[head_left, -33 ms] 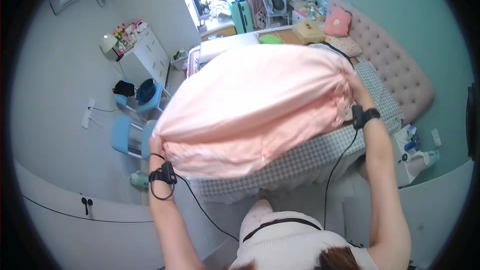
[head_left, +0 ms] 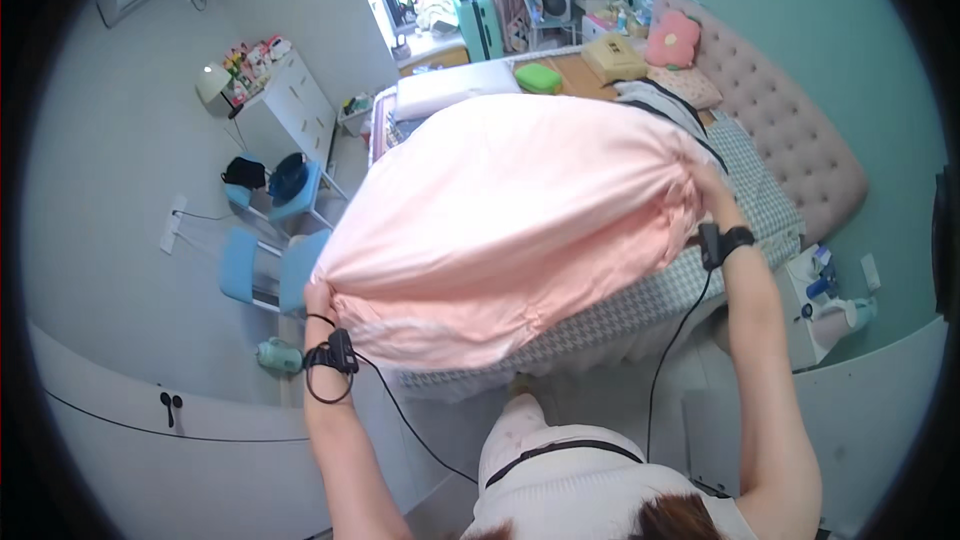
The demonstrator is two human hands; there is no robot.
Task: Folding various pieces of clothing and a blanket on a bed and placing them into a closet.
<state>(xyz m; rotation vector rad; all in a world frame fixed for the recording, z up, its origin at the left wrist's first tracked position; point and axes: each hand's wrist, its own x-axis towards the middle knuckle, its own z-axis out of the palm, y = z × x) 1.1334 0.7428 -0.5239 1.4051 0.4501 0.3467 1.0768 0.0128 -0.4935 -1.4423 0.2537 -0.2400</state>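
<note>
- Left hand [head_left: 318,297] closed in a fist on the near left edge of the pink sheet [head_left: 500,180], cloth bunched in its grip!
- Right hand [head_left: 708,188] closed on the right edge, folds fanning out from it, fingers partly hidden.
- And the sheet itself: puffed up between both hands, spread over the middle of the bed [head_left: 622,302]!
- Beyond it, a white pad [head_left: 450,90], with a green item [head_left: 538,78] just beside.
- Pink cushion [head_left: 673,39] up against the headboard [head_left: 800,140].
</note>
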